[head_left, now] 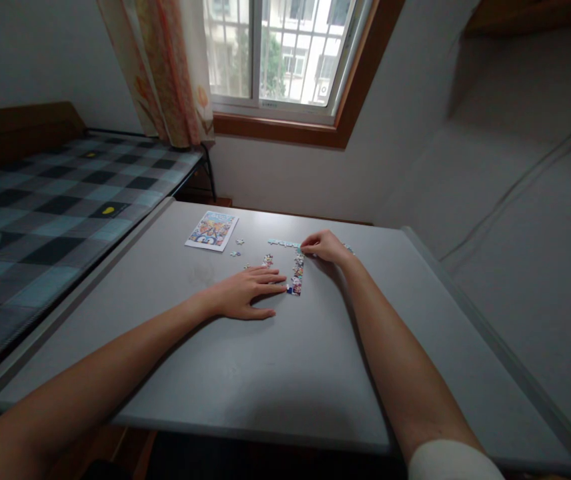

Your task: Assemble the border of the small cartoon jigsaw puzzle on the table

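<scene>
Resting left hand (245, 292): bare, palm down on the smooth grey-white table (205, 373), fingers spread apart, nothing seen gripped. Its index fingertip lies at the near end of a narrow strip of small multicoloured jigsaw pieces (298, 272), perhaps to keep it from sliding.

Right hand (326, 247): bare, thumb and index fingertips drawn close together at the strip's far end. I cannot tell whether they are clamped on a piece or only pressing; such a fingertip hold seems suited to thin, flat parts.

Strip: lies between the two hands' fingertips, with a dark blue patch beside the left index finger.

Jagged pale-blue row of pieces (284, 243): runs leftward from the right fingertips, meeting the strip at a corner.

Small mottled cluster (267, 260): just beyond the left fingers, partly hidden by them.

Loose light-coloured pieces (240, 241): beyond and left of the left fingers, likely set aside within reach.

Colourful white-bordered rectangular print (212, 231): flat, farther left of those fingers, probably placed there so neither forearm covers it.
</scene>
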### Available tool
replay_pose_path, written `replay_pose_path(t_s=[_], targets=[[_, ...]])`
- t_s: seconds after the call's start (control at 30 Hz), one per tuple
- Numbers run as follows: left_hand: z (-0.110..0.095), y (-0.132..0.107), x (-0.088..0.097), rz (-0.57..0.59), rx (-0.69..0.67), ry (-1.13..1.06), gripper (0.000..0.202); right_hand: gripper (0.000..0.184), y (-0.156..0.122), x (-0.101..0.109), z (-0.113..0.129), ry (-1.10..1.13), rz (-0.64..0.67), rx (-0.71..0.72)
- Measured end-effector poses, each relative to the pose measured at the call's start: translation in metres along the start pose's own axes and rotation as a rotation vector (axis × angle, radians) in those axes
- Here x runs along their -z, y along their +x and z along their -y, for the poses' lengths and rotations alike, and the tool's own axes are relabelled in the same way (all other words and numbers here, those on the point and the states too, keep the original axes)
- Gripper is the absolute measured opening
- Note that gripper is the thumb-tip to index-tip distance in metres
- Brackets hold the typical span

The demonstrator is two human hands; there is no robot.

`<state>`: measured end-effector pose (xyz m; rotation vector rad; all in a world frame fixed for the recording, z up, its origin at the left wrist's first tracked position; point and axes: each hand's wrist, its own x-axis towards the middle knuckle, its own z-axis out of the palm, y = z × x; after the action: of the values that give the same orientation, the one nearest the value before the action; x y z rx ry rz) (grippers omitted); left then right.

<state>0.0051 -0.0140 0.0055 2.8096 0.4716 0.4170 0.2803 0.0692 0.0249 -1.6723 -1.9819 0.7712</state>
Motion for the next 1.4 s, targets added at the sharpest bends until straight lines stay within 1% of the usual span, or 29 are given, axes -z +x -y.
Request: replay_pose_path(t_s=[0.37,0.6,0.83,1.13,1.23,1.4], targets=[[-0.002,0.001,0.001,-0.011,-0.017,0.007,0.061,0.011,-0.001,-0.001,0.005,-0.1,-0.016,0.0],[-0.001,0.001,0.001,-0.013,-0.019,0.013,0.06,0.011,-0.002,0.0,0.005,-0.066,-0.026,-0.01],[-0.003,0.001,0.002,-0.037,-0.025,-0.009,0.06,0.007,0.002,-0.008,0.002,-0.117,-0.051,-0.006],[-0.002,0.001,0.001,-0.033,-0.019,0.005,0.06,0.007,0.004,-0.011,0.0,-0.088,-0.055,-0.015],[-0.003,0.001,0.002,-0.029,-0.02,0.003,0.06,0.008,0.002,-0.007,0.0,-0.053,-0.056,-0.036],[-0.003,0.001,0.002,-0.036,-0.019,-0.017,0.059,0.011,0.001,0.001,-0.005,0.014,-0.02,-0.109]])
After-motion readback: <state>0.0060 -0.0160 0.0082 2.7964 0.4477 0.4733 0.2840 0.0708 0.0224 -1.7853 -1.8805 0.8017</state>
